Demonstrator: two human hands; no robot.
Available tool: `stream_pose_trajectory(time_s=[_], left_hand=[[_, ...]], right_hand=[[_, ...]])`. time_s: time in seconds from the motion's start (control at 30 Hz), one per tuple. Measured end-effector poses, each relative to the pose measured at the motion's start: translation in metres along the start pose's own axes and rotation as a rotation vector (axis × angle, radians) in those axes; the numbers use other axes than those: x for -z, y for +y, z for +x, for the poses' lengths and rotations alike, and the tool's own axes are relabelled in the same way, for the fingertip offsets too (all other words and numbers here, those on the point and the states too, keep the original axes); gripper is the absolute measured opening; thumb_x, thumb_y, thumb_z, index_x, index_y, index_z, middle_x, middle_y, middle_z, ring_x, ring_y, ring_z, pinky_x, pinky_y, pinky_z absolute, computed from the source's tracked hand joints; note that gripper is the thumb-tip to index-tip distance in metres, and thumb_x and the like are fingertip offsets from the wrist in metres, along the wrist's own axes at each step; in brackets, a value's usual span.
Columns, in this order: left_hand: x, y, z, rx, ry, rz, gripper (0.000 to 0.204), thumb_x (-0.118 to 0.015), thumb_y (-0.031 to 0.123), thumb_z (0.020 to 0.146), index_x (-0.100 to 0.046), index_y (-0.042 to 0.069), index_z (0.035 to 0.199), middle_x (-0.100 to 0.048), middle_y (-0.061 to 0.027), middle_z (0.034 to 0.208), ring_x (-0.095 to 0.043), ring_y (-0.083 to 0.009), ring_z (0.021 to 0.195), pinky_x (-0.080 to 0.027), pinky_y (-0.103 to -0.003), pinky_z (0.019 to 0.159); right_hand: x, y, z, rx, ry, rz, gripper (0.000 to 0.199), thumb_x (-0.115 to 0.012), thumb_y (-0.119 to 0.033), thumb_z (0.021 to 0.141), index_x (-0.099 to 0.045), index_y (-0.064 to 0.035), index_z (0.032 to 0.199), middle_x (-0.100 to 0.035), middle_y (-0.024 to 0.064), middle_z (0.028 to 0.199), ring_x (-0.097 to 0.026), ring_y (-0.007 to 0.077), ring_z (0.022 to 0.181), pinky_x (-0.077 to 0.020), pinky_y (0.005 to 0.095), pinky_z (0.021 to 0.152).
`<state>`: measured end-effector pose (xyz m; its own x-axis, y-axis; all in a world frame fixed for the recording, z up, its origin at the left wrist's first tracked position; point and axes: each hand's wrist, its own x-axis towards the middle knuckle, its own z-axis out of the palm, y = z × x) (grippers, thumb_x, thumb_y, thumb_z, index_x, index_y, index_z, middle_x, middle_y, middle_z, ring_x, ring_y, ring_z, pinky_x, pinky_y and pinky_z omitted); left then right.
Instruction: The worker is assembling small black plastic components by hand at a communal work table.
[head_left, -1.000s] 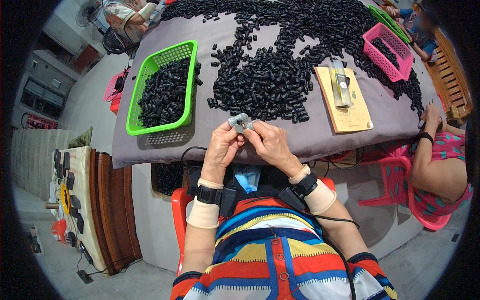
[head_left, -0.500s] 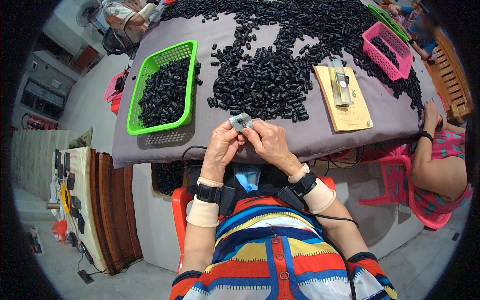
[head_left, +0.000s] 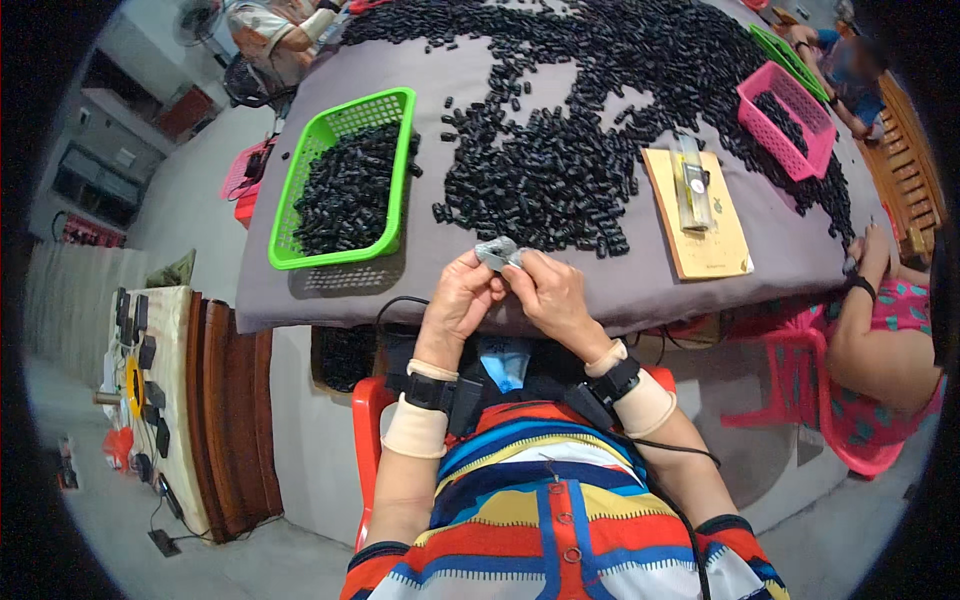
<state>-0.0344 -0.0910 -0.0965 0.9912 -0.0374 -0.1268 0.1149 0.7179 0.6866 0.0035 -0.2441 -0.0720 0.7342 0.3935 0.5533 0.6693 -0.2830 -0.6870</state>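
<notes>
My left hand (head_left: 463,297) and my right hand (head_left: 545,292) meet at the near edge of a grey-covered table (head_left: 330,290). Together they pinch a small grey metal piece (head_left: 497,252) between the fingertips. Just beyond the hands lies a big heap of small black parts (head_left: 545,180). A green basket (head_left: 345,180) filled with the same black parts stands to the left of my hands.
A tan board with a slim metal tool (head_left: 695,205) lies to the right. A pink basket (head_left: 788,118) stands at the far right. Another person (head_left: 880,330) sits at the right edge on a pink stool. A wooden bench with gadgets (head_left: 150,390) stands at left.
Both hands stay at the table edge with the grey piece; only the fingers shift slightly around it.
</notes>
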Motion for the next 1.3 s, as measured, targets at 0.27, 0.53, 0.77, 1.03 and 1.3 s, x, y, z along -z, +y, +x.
stream_pose_trajectory(time_s=[0.27, 0.53, 0.77, 1.03, 1.3], left_hand=[[-0.040, 0.041, -0.016, -0.133, 0.199, 0.287, 0.023, -0.061, 0.004, 0.084, -0.059, 0.002, 0.107, -0.062, -0.0041, 0.080, -0.058, -0.0110, 0.060, -0.048, -0.022, 0.054], [-0.026, 0.157, 0.010, -0.743, 0.609, 0.752, 0.026, -0.066, 0.004, 0.080, -0.058, -0.002, 0.104, -0.060, -0.0056, 0.087, -0.061, -0.0102, 0.067, -0.052, -0.021, 0.053], [-0.016, 0.064, 0.030, -0.490, 0.429, 1.343, 0.018, -0.055, -0.001, 0.082, -0.063, 0.001, 0.098, -0.061, -0.0059, 0.077, -0.056, -0.0128, 0.055, -0.047, -0.026, 0.051], [0.009, 0.061, 0.046, -0.692, 0.335, 1.915, 0.023, -0.055, -0.008, 0.068, -0.057, -0.001, 0.089, -0.051, -0.0167, 0.090, -0.052, -0.0374, 0.088, -0.044, -0.043, 0.075], [-0.008, 0.061, 0.030, -0.473, 0.268, 1.935, 0.022, -0.064, -0.001, 0.069, -0.054, -0.001, 0.089, -0.052, -0.0178, 0.088, -0.053, -0.0393, 0.085, -0.043, -0.044, 0.074]], right_hand=[[0.012, 0.007, -0.001, -0.312, -0.031, 0.281, 0.025, -0.056, -0.018, 0.088, -0.049, -0.0002, 0.073, -0.054, 0.0138, 0.062, -0.050, 0.0249, 0.051, -0.0375, 0.0346, 0.049], [0.009, 0.006, 0.002, -0.261, -0.032, 0.242, 0.028, -0.057, -0.019, 0.088, -0.046, -0.0007, 0.070, -0.050, 0.0136, 0.060, -0.046, 0.0248, 0.050, -0.0364, 0.0352, 0.049], [0.010, 0.007, -0.001, -0.233, -0.035, 0.212, 0.027, -0.058, -0.018, 0.087, -0.046, -0.0011, 0.071, -0.050, 0.0154, 0.061, -0.049, 0.0295, 0.052, -0.0360, 0.0367, 0.048], [0.011, 0.005, -0.001, -0.221, -0.040, 0.226, 0.023, -0.059, -0.020, 0.086, -0.051, -0.0016, 0.074, -0.053, 0.0164, 0.064, -0.054, 0.0348, 0.059, -0.0389, 0.0386, 0.051], [0.007, 0.010, -0.002, -0.164, -0.027, 0.169, 0.024, -0.059, -0.023, 0.086, -0.052, -0.0033, 0.073, -0.055, 0.0155, 0.066, -0.056, 0.0357, 0.061, -0.0402, 0.0404, 0.051]])
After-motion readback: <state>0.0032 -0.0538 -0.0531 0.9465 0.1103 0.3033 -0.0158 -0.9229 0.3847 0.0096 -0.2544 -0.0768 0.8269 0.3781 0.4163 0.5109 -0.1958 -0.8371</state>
